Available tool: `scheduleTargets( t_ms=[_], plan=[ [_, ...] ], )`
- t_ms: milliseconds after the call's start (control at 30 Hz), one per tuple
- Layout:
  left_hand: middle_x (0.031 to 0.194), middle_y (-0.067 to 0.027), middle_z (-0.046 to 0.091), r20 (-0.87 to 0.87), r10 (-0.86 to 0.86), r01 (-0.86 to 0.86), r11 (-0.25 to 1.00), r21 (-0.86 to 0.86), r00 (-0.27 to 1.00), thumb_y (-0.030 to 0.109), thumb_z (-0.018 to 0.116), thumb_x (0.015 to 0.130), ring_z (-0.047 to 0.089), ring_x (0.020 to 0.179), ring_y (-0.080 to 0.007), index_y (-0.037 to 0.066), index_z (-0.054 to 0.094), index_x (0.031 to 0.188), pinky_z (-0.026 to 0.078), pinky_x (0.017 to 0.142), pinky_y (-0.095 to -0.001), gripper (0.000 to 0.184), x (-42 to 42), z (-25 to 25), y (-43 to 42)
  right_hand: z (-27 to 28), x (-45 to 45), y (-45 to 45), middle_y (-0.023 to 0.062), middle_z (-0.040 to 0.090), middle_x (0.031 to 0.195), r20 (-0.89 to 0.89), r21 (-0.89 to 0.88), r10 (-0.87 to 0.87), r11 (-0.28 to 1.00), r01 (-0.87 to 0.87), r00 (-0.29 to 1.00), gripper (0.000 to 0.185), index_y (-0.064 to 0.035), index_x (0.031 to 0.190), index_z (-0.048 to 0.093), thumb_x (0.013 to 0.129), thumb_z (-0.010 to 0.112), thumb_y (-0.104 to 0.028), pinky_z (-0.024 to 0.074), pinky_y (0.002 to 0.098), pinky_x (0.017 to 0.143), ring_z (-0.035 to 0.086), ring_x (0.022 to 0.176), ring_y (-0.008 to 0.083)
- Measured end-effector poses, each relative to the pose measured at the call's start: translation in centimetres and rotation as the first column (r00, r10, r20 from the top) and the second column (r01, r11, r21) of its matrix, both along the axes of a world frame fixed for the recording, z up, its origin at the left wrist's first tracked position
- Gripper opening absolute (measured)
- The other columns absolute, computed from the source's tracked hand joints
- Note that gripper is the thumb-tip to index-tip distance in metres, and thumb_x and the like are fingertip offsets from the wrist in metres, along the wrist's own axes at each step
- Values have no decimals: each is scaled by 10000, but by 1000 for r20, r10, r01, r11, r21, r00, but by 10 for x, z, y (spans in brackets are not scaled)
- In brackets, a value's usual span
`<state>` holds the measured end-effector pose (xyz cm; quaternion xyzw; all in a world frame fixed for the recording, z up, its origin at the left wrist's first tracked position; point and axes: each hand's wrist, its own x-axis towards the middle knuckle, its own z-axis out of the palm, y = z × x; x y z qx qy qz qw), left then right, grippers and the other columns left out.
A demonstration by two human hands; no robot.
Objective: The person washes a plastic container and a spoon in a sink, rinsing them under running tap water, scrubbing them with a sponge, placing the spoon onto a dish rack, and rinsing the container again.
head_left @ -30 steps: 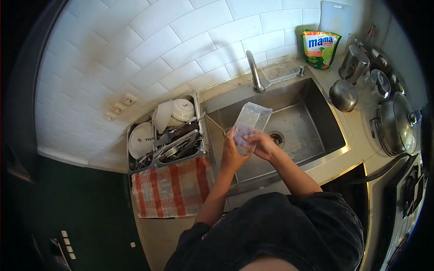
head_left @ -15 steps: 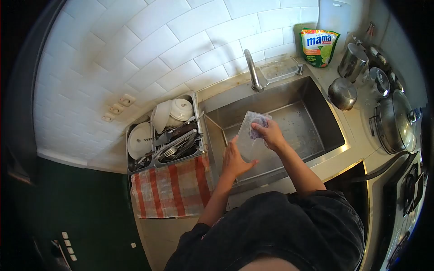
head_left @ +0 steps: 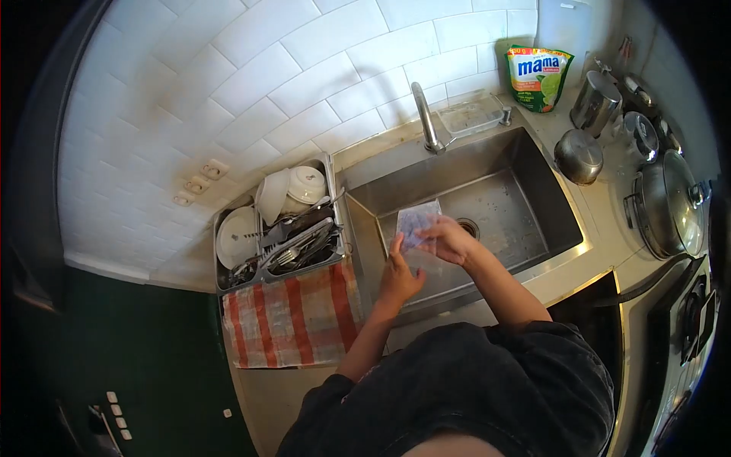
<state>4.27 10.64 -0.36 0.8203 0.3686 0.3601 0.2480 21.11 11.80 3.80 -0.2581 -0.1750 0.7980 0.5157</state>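
Over the sink (head_left: 525, 225), my left hand (head_left: 400, 283) grips the near-left edge of a clear plastic container (head_left: 428, 266), its thumb apart from the fingers. Whether this is a box or only a lid, I cannot tell. My right hand (head_left: 451, 241) presses a pale purple scrubbing sponge (head_left: 413, 221) against the container, fingers bent over it. Part of the sponge and the container's right side are hidden behind that hand. Below them, the drain (head_left: 468, 226) shows in the sink floor.
Left of the sink stands a dish rack (head_left: 332, 171) with bowls, plates and cutlery, beside a striped cloth (head_left: 285, 316). The faucet (head_left: 426, 118) rises behind. At right are a green soap pouch (head_left: 539, 80), a small metal pot (head_left: 579, 157) and a lidded pan (head_left: 674, 206).
My right hand has moved the sponge left and slightly down across the container. The container has tilted and lowered a little, and the drain has come into view.
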Motion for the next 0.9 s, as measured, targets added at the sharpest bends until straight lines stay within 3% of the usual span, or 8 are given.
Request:
scheduleTargets(
  t_ms=[200,333,367,467,533,633,733,900],
  plan=[
    [1377,-186,240,526,40,193,904,-382,849,375,633,705,267,1264,-340,74,165,1346,275,1012,-430,849,-4,12,18,-8,-10,2,74,577,1007,103,91,16,996,-26,995,296,17,1089,513,796,551,9,446,304,849,576,919,197],
    [1349,-161,318,543,496,462,288,-839,677,634,438,760,342,1217,-343,87,253,1343,290,978,-507,820,-18,8,28,-12,-19,-4,86,563,1049,433,299,97,922,-244,896,270,-10,1028,575,760,578,18,417,319,877,553,958,228],
    [1362,-168,307,496,506,545,61,-836,705,685,382,760,333,1225,-348,98,267,1346,281,977,-521,838,-28,2,35,-11,-21,-5,99,555,1057,564,407,5,868,-284,826,290,-20,1034,576,745,577,16,415,322,876,537,984,236],
    [1272,-188,425,693,429,785,-66,-615,579,656,438,750,467,1099,-383,132,322,1327,347,907,-564,788,-36,12,42,-12,-25,-11,133,525,1088,808,515,-205,702,-492,552,351,-34,1056,571,708,579,5,404,328,882,487,1053,256],
    [1205,-186,474,585,509,654,54,-754,632,646,445,757,511,1030,-379,148,313,1335,385,864,-556,774,-33,12,45,-18,-27,-10,145,499,1115,912,391,-180,649,-653,368,389,-24,1080,558,692,583,-6,388,327,893,453,1088,266],
    [1142,-198,514,672,452,683,172,-710,586,612,471,767,543,972,-381,167,200,1384,392,878,-522,808,-28,6,36,-24,-30,-7,147,476,1167,854,519,-264,477,-709,448,369,-18,1061,562,693,590,-33,383,323,894,454,1088,265],
    [1094,-270,515,806,458,839,202,-506,376,551,495,782,545,973,-369,196,103,1413,403,887,-479,823,-18,-1,24,-10,-33,-16,116,480,1125,-115,85,434,901,-426,894,399,-44,1117,543,731,616,-118,377,290,880,445,1069,192],
    [1138,-258,496,868,427,928,147,-343,253,511,520,787,537,993,-349,219,61,1418,384,915,-462,833,-15,-3,21,-26,-29,-16,114,553,1006,769,389,57,748,-538,636,380,-38,1079,549,715,643,-98,433,305,790,531,949,176]
  ],
)
